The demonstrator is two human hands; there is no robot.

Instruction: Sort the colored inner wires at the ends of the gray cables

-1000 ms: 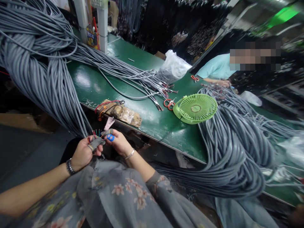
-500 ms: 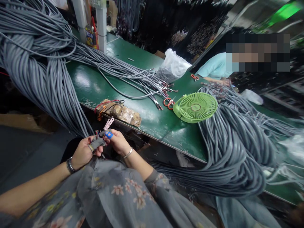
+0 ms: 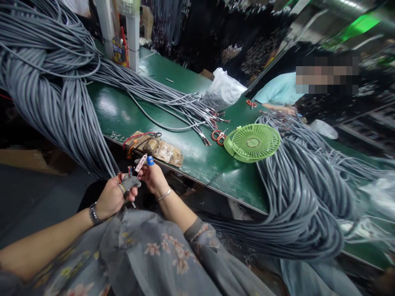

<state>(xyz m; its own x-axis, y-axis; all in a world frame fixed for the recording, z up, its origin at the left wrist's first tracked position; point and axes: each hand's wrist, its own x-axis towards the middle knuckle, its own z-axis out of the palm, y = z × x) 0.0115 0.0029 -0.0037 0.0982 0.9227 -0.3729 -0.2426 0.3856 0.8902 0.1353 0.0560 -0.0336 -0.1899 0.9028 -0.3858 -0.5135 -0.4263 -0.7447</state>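
Note:
My left hand (image 3: pixel 109 198) is closed around the end of a grey cable, with a grey cover on its thumb. Thin coloured wires (image 3: pixel 130 169) fan out above those fingers. Close on the right, my right hand (image 3: pixel 155 177) is pinched, with a blue cover (image 3: pixel 150 160) on its raised thumb. A thin reddish wire (image 3: pixel 139 173) runs from the bundle to its fingertips, though the exact grip is partly hidden. Beside that thumb is a small pinkish-white flat piece (image 3: pixel 141 163) with holes, at the table edge below a taped block (image 3: pixel 165 151).
Grey cable bundles hang over the table (image 3: pixel 191 164) at left (image 3: pixel 61 102) and right (image 3: pixel 302 197). A green fan (image 3: pixel 253 143), orange-handled scissors (image 3: pixel 218 137) and a plastic bag (image 3: pixel 224 88) sit on top. Another person (image 3: pixel 276 88) works across at right.
My right hand has moved up and slightly right, its thumb now beside the pinkish-white piece. The coloured wires show more clearly, and the hands are a little farther apart.

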